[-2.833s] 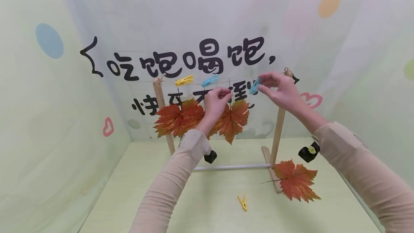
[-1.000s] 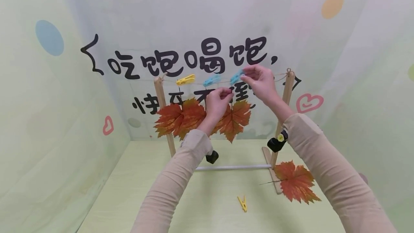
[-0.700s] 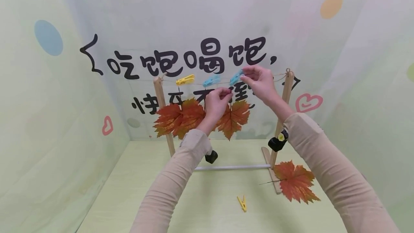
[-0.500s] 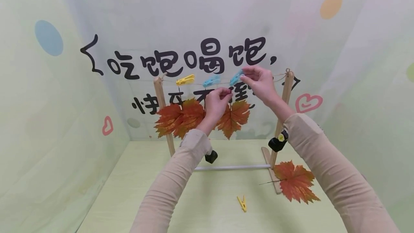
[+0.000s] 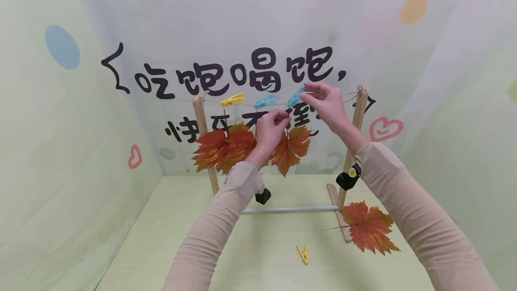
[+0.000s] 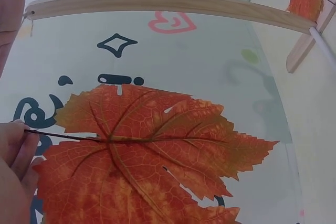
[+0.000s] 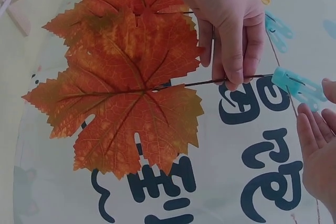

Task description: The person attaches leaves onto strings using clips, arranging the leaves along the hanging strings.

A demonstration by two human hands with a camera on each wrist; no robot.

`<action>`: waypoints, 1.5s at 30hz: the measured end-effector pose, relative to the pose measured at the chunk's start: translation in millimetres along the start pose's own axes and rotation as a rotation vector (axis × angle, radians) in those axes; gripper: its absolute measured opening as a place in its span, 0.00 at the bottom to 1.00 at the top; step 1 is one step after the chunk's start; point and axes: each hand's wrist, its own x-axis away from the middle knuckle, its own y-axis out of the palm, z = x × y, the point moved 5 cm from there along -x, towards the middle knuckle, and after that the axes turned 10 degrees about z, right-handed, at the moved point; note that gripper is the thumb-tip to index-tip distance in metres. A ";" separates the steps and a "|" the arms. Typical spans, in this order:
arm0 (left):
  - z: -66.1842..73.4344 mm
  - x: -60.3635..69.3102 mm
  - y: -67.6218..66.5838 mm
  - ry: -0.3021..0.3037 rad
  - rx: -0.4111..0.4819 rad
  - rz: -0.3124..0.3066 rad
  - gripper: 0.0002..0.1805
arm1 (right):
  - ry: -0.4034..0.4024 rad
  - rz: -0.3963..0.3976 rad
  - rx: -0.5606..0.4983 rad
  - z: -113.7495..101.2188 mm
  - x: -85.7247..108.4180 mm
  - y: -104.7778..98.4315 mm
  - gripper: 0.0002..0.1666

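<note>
In the head view my left hand (image 5: 269, 130) pinches the thin dark stem of a red-orange leaf (image 5: 290, 149) just below the string. My right hand (image 5: 326, 103) holds the tail end of a blue clothespin (image 5: 296, 97) between thumb and fingers. That clothespin (image 7: 286, 81) sits on the string at the top of the stem in the right wrist view. Left of it, a second blue clothespin (image 5: 265, 100) and a yellow one (image 5: 232, 99) are on the string, with leaves (image 5: 226, 147) hanging below. My left forearm hides part of these leaves.
The string runs between two wooden posts (image 5: 200, 116), joined low down by a white rod (image 5: 291, 209). On the table (image 5: 161, 237) lie a loose leaf (image 5: 368, 227) by the right foot of the frame and a yellow clothespin (image 5: 303, 254) nearer the front.
Since the earliest frame my right hand has moved left, bringing the blue clothespin onto the string at the stem. My left hand has stayed in nearly the same place, pinching the stem.
</note>
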 end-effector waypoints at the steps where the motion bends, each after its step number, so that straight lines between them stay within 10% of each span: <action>1: 0.2 0.0 -0.2 0.004 0.000 0.000 0.07 | 0.002 0.005 0.005 -0.1 0.2 -0.5 0.22; 30: 4.6 12.5 -16.7 0.094 0.075 -0.002 0.07 | -0.037 0.002 0.151 -1.3 24.8 -43.9 0.23; 45: -0.3 36.9 -0.1 0.021 0.143 -0.083 0.07 | 0.043 -0.056 0.130 43.6 62.9 -77.0 0.22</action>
